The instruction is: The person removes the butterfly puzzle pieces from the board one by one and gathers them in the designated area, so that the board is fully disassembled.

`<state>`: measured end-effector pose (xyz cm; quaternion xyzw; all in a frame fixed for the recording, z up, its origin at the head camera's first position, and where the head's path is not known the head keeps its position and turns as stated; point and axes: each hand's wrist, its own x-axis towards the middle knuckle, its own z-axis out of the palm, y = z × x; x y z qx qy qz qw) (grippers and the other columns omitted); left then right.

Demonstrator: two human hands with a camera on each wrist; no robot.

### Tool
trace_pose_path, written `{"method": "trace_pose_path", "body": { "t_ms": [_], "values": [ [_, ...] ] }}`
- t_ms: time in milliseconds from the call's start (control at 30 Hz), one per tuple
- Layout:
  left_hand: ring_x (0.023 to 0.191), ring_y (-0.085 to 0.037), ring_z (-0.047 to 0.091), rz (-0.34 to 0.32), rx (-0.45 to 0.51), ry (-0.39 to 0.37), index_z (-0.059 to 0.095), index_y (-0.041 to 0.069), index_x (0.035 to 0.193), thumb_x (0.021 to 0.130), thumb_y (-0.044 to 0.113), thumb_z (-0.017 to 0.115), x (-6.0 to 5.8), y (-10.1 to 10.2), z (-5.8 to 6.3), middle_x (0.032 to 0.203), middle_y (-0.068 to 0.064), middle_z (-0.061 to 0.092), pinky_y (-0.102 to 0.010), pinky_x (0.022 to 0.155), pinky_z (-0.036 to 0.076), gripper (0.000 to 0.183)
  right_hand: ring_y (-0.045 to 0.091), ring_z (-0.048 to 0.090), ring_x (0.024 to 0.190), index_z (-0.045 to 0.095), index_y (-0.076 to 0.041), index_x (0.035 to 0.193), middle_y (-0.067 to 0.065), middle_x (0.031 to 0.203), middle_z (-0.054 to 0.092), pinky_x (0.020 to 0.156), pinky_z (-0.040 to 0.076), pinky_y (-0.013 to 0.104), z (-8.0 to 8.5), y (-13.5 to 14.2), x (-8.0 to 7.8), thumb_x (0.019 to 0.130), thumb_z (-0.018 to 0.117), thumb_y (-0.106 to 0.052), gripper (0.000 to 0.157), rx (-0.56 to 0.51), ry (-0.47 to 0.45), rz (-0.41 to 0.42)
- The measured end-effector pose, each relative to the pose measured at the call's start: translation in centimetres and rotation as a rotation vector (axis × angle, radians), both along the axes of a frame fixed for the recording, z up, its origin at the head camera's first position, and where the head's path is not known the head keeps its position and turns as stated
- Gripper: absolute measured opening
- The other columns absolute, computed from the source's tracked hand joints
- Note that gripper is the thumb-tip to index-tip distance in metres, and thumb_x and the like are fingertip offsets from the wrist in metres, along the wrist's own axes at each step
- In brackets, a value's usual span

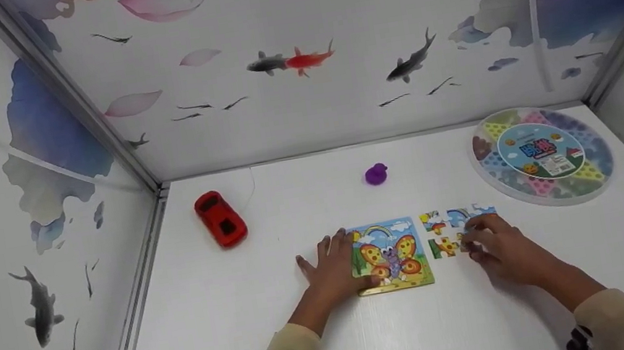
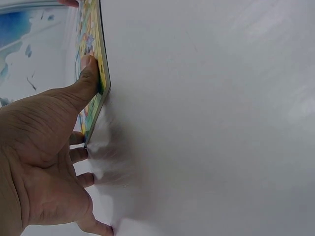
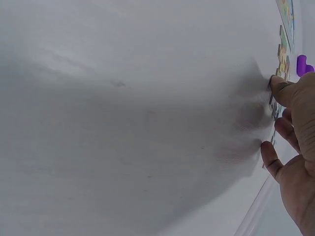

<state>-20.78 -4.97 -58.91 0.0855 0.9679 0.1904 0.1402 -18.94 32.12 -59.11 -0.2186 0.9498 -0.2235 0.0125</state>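
Observation:
A square butterfly jigsaw puzzle (image 1: 388, 250) lies flat in front of me. My left hand (image 1: 336, 268) steadies its left side, thumb pressed on the picture near the lower corner and fingers spread along the edge. In the left wrist view the thumb overlaps the puzzle board (image 2: 93, 44), while the other fingertips reach down to the table. Right of the board, several loose puzzle pieces (image 1: 441, 247) lie in two rows. My right hand (image 1: 509, 253) pinches a small puzzle piece (image 3: 271, 96) between thumb and fingers at the near row, hiding part of it.
Behind the puzzle stands a purple toy duck (image 1: 376, 174). A red toy car (image 1: 221, 219) is at the back left, and a large round game box (image 1: 542, 156) with a clear rim fills the back right corner. White printed panels (image 1: 303, 120) wall in the table.

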Motion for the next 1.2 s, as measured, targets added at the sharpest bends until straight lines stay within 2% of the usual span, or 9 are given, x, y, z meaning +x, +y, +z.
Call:
{"method": "trace_pose_path", "body": {
  "t_ms": [133,267,400,600,967,1200],
  "values": [
    [0.171,-0.033,0.023,-0.002,-0.014,0.004,0.033,0.02,0.175,0.088,0.066,0.085,0.0,0.0,-0.2,0.184,-0.002,0.029,-0.09,0.124,0.012,0.112,0.044,0.052,0.14,0.075,-0.017,0.13,0.015,0.146,0.061,0.113,0.046,0.076,0.4,-0.6,-0.2,0.101,0.08,-0.012,0.029,0.006,-0.001,-0.023],
    [0.171,-0.034,0.023,0.004,-0.016,0.0,0.032,0.019,0.175,0.088,0.065,0.085,0.0,-0.1,-0.1,0.184,-0.002,0.029,-0.09,0.125,0.012,0.112,0.045,0.055,0.141,0.075,-0.015,0.135,0.013,0.146,0.064,0.11,0.045,0.076,0.5,-1.7,-0.6,0.1,0.083,-0.02,0.036,0.016,0.02,-0.036],
    [0.171,-0.034,0.023,0.003,-0.018,0.002,0.032,0.019,0.175,0.088,0.066,0.085,-0.1,-0.2,0.1,0.184,-0.002,0.029,-0.09,0.125,0.012,0.113,0.044,0.056,0.143,0.076,-0.014,0.138,0.01,0.144,0.066,0.115,0.042,0.079,0.3,-3.7,-1.2,0.099,0.085,-0.026,0.041,0.023,0.022,-0.032],
    [0.171,-0.035,0.024,0.0,0.005,0.012,0.034,0.018,0.175,0.088,0.064,0.086,0.1,-0.1,0.2,0.184,-0.003,0.03,-0.09,0.124,0.012,0.111,0.039,0.056,0.143,0.075,-0.016,0.141,0.007,0.146,0.066,0.114,0.043,0.075,0.0,-7.2,-1.9,0.1,0.084,-0.034,0.045,0.055,-0.019,-0.001],
    [0.172,-0.035,0.022,-0.002,0.016,-0.004,0.033,0.018,0.175,0.089,0.062,0.086,0.1,-0.1,0.4,0.184,-0.003,0.028,-0.09,0.125,0.01,0.11,0.033,0.058,0.138,0.077,-0.018,0.14,0.004,0.139,0.066,0.112,0.046,0.07,-0.4,-10.8,-2.6,0.103,0.08,-0.035,0.041,0.102,0.01,0.055],
    [0.171,-0.035,0.022,-0.003,0.016,0.003,0.034,0.017,0.175,0.088,0.063,0.087,0.0,-0.2,0.2,0.184,-0.003,0.029,-0.09,0.124,0.01,0.111,0.033,0.055,0.133,0.075,-0.017,0.142,0.005,0.14,0.064,0.107,0.044,0.072,-0.5,-11.6,-2.8,0.105,0.078,-0.025,0.038,0.084,0.003,0.061]
  ]
}}
